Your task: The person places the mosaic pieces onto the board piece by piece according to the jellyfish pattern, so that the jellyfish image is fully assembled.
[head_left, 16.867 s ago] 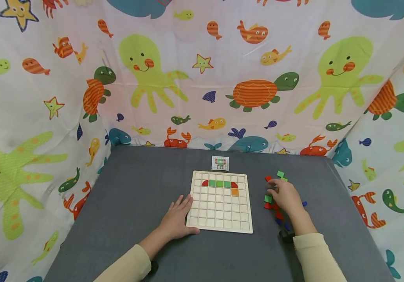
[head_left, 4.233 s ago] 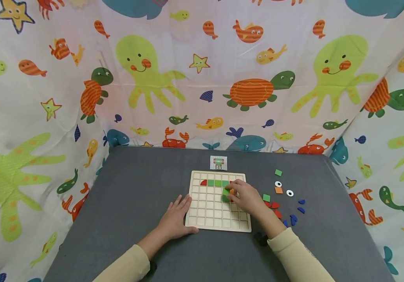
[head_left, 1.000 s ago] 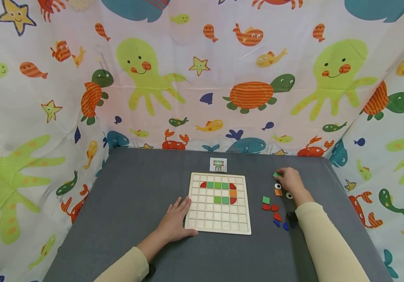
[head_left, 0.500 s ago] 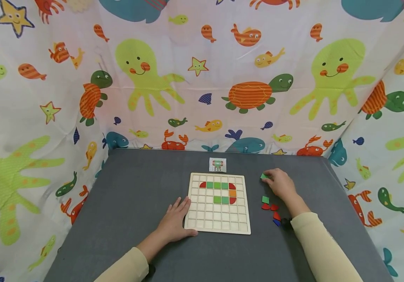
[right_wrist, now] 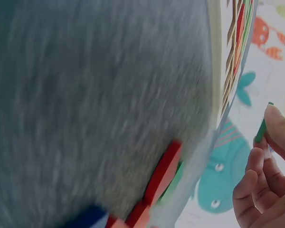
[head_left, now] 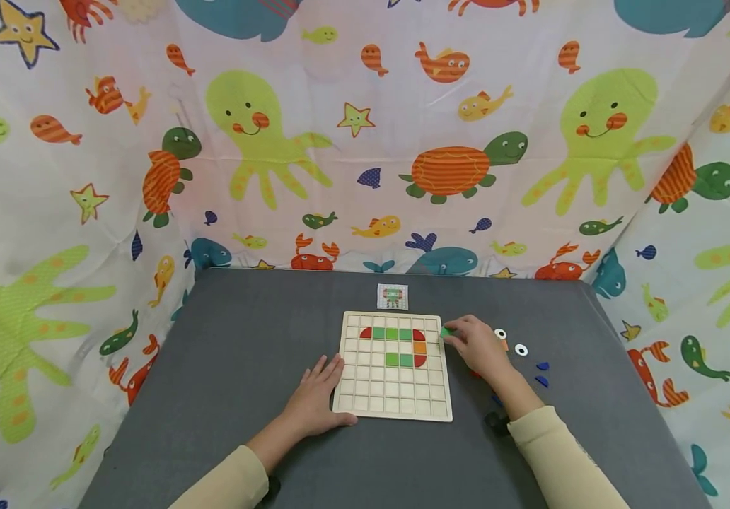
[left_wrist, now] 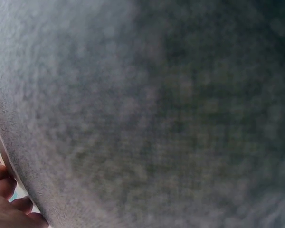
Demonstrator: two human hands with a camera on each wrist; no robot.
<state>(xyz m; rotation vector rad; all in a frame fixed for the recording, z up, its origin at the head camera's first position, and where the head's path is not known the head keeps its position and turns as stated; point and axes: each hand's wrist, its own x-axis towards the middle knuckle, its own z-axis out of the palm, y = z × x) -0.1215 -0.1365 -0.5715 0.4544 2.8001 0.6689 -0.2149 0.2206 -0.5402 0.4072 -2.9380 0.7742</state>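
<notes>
A wooden grid board (head_left: 365,391) lies on the grey table. In its upper part sit red, green and orange pieces, among them an orange square (head_left: 419,348) and a green square (head_left: 392,360). My left hand (head_left: 316,399) rests at the board's left edge with its fingers spread; the left wrist view catches only its fingers (left_wrist: 4,187). At the board's right edge, above the surface, my right hand (head_left: 481,348) pinches a green square tile (head_left: 445,331) between thumb and fingertips. That tile (right_wrist: 261,130) shows edge-on in the right wrist view.
Behind the board lies a small pattern card (head_left: 392,297). To the right are white rings (head_left: 520,350), blue pieces (head_left: 542,381) and red pieces (right_wrist: 162,173), partly hidden by my right arm in the head view. A printed curtain (head_left: 352,162) surrounds the table.
Earlier, more green and red pieces came onto the board. Within the last second my right hand picked up a green tile at the far right and carried it left. The left hand stays put.
</notes>
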